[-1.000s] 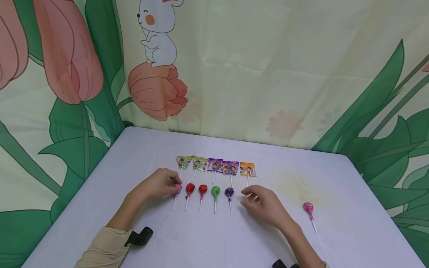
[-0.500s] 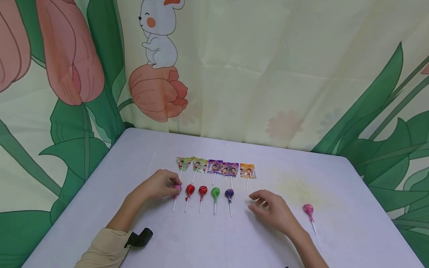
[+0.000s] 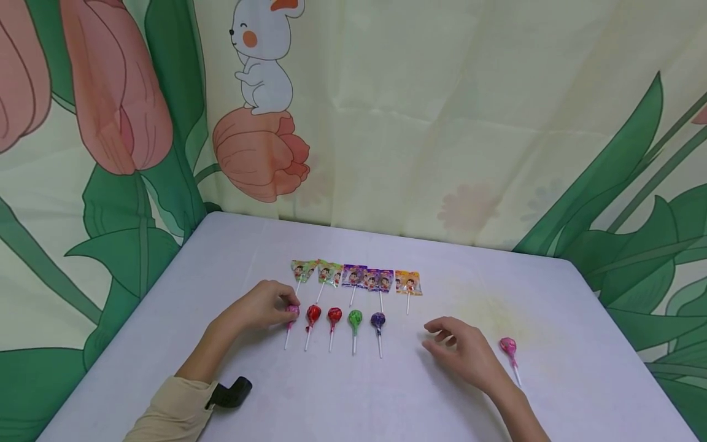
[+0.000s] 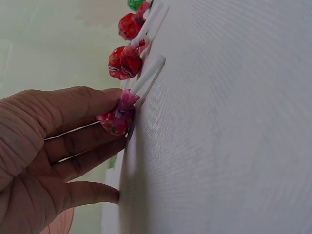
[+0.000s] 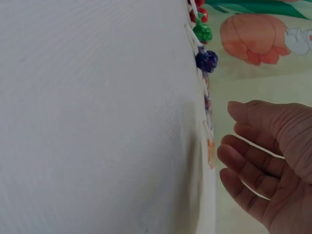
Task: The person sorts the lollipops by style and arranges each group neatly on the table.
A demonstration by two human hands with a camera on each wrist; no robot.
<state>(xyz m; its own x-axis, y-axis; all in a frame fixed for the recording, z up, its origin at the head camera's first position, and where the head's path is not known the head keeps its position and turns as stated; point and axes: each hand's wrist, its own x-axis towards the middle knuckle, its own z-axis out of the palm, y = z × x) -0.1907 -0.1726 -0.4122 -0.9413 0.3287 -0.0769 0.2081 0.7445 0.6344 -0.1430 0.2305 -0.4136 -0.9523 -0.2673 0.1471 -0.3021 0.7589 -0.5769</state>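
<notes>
My left hand (image 3: 264, 307) pinches the head of a pink lollipop (image 4: 118, 116) between thumb and fingers at the left end of the near row, its stick resting toward me. Beside it in the row lie two red lollipops (image 3: 313, 314), a green lollipop (image 3: 355, 317) and a dark purple lollipop (image 3: 378, 320). Empty, with fingers loosely bent, my right hand (image 3: 461, 348) hovers over the table to the right of the purple one. Another pink lollipop (image 3: 509, 347) lies apart, farther right beyond that hand.
Behind the near row is a second row of flat-wrapped lollipops: green packets (image 3: 329, 272), purple packets (image 3: 354, 275) and an orange packet (image 3: 409, 283). All lie on a white-covered table (image 3: 331, 399). A printed curtain (image 3: 397, 123) hangs along the far edge.
My right hand has moved right, away from the purple lollipop and the orange packet, with nothing in it. My left hand keeps its place on the pink lollipop.
</notes>
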